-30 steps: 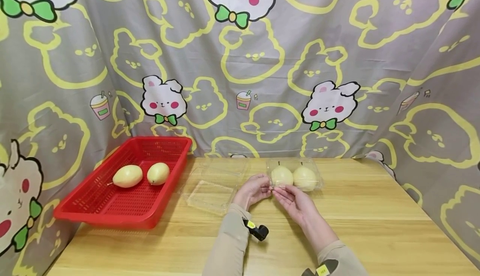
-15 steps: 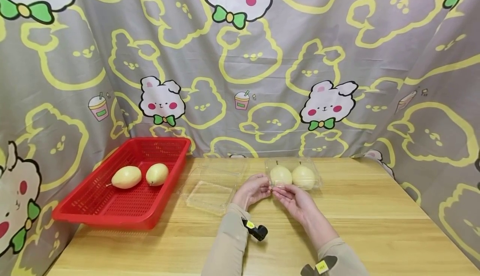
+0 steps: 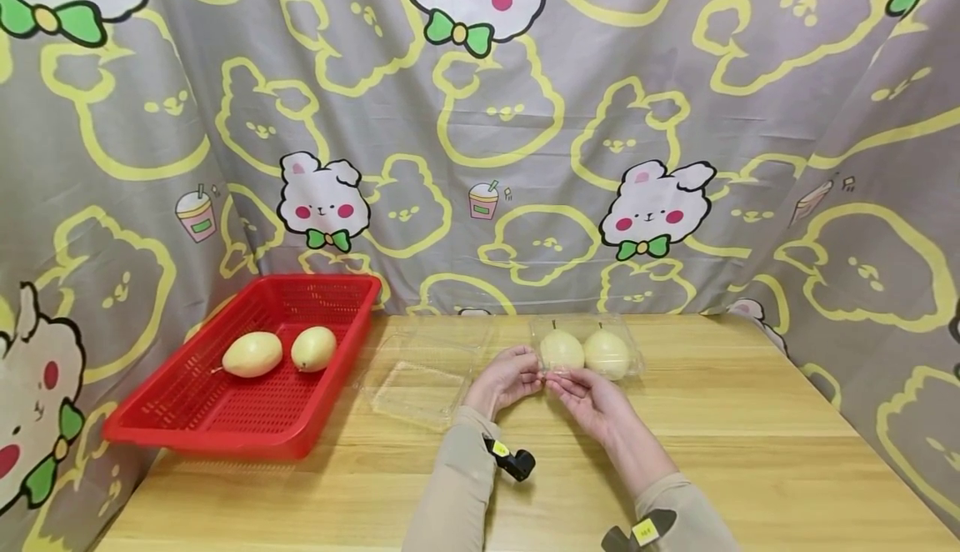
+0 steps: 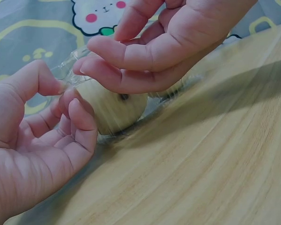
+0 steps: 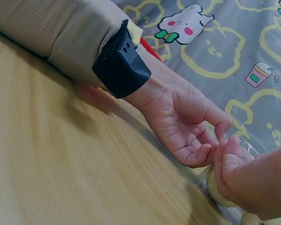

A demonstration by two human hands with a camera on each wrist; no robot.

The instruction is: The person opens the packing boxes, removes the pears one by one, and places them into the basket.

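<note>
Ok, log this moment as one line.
left hand: pinches clear container at near left corner | right hand: at same corner | inside: two pears | red basket: two more pears

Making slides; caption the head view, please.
Left hand and right hand at a clear box of two pears on a table.

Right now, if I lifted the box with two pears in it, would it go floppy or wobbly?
The box might bend a bit, since it looks like thin, clear plastic. It would probably feel heavier than it looks, because two plump pears sit inside. They look round, so they might roll if you tip it.
</note>
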